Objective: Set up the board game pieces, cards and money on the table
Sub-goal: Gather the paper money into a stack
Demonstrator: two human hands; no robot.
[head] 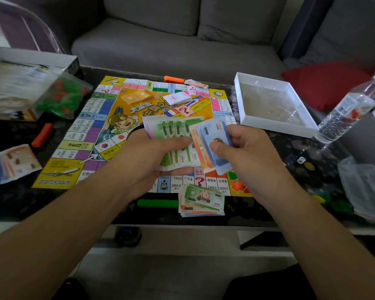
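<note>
Both hands (152, 152) (247, 150) hold play money (178, 131) above the board (89, 135)

Green banknotes (173, 135), blue-orange banknotes (212, 146), yellow board (59, 174), red cushion (325, 83).

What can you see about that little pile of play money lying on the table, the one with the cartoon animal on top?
The pile of play money lies flat at the table's near edge, its far end overlapping the game board. It looks like thin paper. The top note is green with a cartoon animal and a number; orange and blue notes peek out underneath, slightly fanned. A green stick lies just beside it. Neither hand touches it.
</note>
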